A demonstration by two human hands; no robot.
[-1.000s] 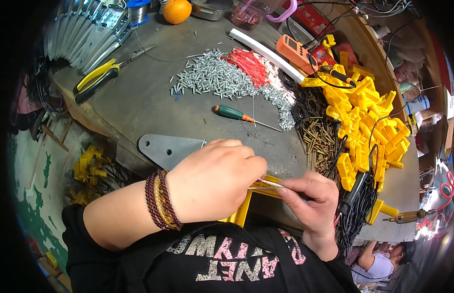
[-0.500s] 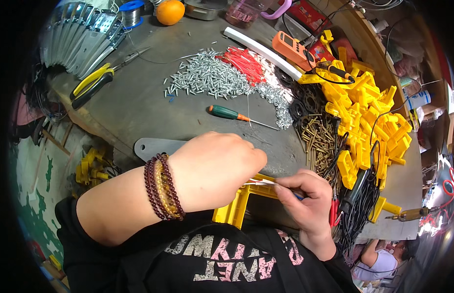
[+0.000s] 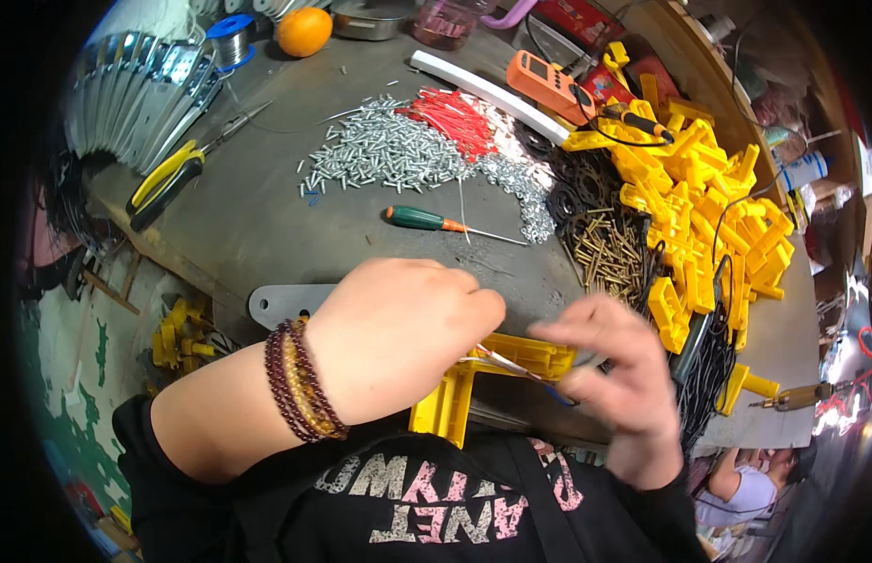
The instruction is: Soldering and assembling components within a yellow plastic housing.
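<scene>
My left hand (image 3: 408, 310), with beaded bracelets on its wrist, is closed in a fist at the middle of the bench edge. Thin white and red wires (image 3: 497, 359) run out from its fingers, and a blue wire end (image 3: 560, 396) trails near my right thumb. Slightly blurred, my right hand (image 3: 623, 375) is open, thumb and fingers apart, just right of the wires. Below both hands lies a yellow plastic housing (image 3: 440, 405), partly covered by them. A grey metal plate with holes (image 3: 284, 305) sticks out from behind my left hand.
Beyond my hands lie a green-handled screwdriver (image 3: 417, 218), silver screws (image 3: 379, 145), red sleeves (image 3: 454, 122) and brass screws (image 3: 609, 253). Yellow plastic parts (image 3: 698, 206) and black cables (image 3: 703, 403) crowd the right. Pliers (image 3: 168, 183) and an orange meter (image 3: 548, 86) lie farther out.
My right hand has let go of the wires and moved right, its fingers opening. My left hand stays closed in nearly the same place. The view has shifted slightly.
</scene>
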